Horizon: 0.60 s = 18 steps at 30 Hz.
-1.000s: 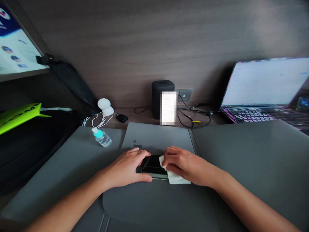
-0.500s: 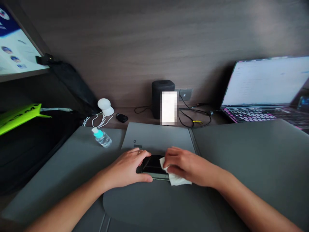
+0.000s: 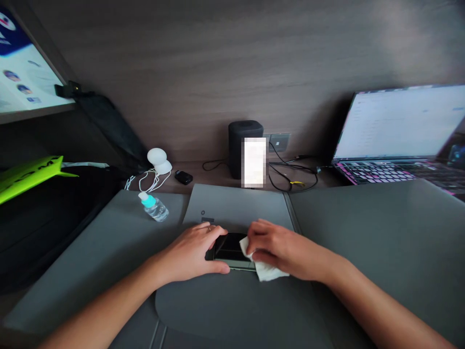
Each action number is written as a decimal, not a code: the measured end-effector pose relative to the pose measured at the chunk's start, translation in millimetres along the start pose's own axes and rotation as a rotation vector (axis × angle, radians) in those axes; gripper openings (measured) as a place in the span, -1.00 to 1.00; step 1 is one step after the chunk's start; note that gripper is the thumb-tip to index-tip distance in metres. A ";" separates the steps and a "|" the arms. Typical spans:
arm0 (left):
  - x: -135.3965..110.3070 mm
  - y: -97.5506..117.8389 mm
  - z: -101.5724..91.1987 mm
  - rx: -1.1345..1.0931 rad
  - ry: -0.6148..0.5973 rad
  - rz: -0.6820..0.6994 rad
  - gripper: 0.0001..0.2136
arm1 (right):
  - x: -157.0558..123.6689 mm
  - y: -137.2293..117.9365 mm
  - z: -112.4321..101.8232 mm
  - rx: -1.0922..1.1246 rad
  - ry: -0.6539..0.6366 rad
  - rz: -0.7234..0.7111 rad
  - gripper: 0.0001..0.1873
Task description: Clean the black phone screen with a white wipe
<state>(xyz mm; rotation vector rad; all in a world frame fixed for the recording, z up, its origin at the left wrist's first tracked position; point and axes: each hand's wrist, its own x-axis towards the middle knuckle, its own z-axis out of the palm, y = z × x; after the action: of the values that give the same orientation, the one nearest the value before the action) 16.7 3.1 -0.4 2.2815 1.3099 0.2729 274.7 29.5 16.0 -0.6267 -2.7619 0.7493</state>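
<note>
A phone (image 3: 229, 248) with a dark, glossy screen lies flat on the grey mat, lengthwise across my view. My left hand (image 3: 192, 252) grips its left end, thumb along the near edge and fingers over the far edge. In my right hand (image 3: 278, 245) is a bunched white tissue (image 3: 271, 272), pinched between thumb and fingers and pressed on the phone's right part. That end of the phone is hidden under the hand and tissue. A small clear spray bottle (image 3: 156, 209) with a turquoise collar lies on its side to the left.
Behind the mat (image 3: 363, 228) stand a black speaker (image 3: 236, 150), black cables (image 3: 308, 179), a white round device (image 3: 158, 160) and a small black object (image 3: 183, 177). An open laptop (image 3: 395, 126) is at right, a black bag (image 3: 51, 223) at left.
Hardly anything differs. The loose lower corner of the tissue has shifted very slightly; both hands and the phone stay in place.
</note>
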 end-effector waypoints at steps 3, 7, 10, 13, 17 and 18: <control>-0.1 -1.8 1.2 0.004 0.008 0.012 -0.45 | 0.0 -1.5 -0.4 -0.034 0.006 0.007 -0.84; 0.0 -2.9 2.3 0.001 0.016 0.024 -0.45 | -0.4 -2.7 -0.7 -0.012 -0.034 -0.011 -0.85; 0.0 -3.0 2.5 0.009 0.005 0.017 -0.44 | -1.4 -1.1 -0.1 0.000 0.002 0.022 -0.84; 0.1 -3.3 2.3 0.007 0.009 0.020 -0.44 | -1.6 0.5 1.2 0.045 -0.047 -0.015 -0.84; 0.0 -3.6 1.8 0.005 0.004 0.019 -0.45 | -0.8 2.0 2.9 0.060 0.007 0.053 -0.84; 0.0 -3.5 1.6 0.003 0.003 0.019 -0.45 | -0.6 2.4 3.4 0.068 0.007 0.053 -0.83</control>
<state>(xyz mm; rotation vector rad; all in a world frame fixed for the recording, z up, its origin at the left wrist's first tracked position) 14.7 4.1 -3.6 2.2980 1.2914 0.2819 275.0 29.6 11.9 -0.6897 -2.7107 0.8464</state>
